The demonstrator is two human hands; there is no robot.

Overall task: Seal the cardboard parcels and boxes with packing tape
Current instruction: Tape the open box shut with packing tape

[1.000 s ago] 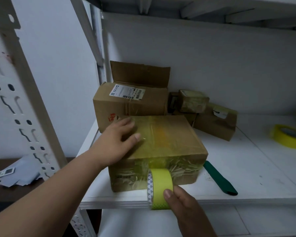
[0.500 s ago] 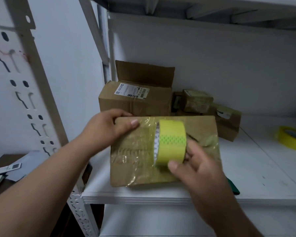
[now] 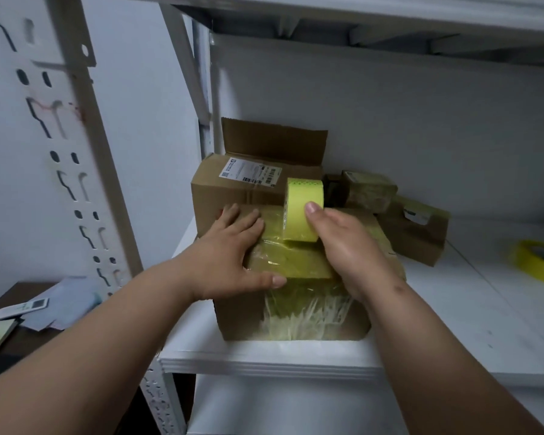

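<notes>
While my left hand presses flat, I tape the box.
Right hand fingers grip the tape roll at the shelf front-left corner.

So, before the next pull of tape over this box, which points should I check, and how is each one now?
1. Left hand presses flat on the box: ok.
2. Right hand has a firm grip on the tape roll: ok.
3. Tape strip joins roll to box top: ok, it looks stuck.
4. Tape lies smooth: not ok, wrinkled on the front face.
5. Box sits fully on the shelf: ok.
6. Far edge of the box free of the open box: cannot tell.
</notes>
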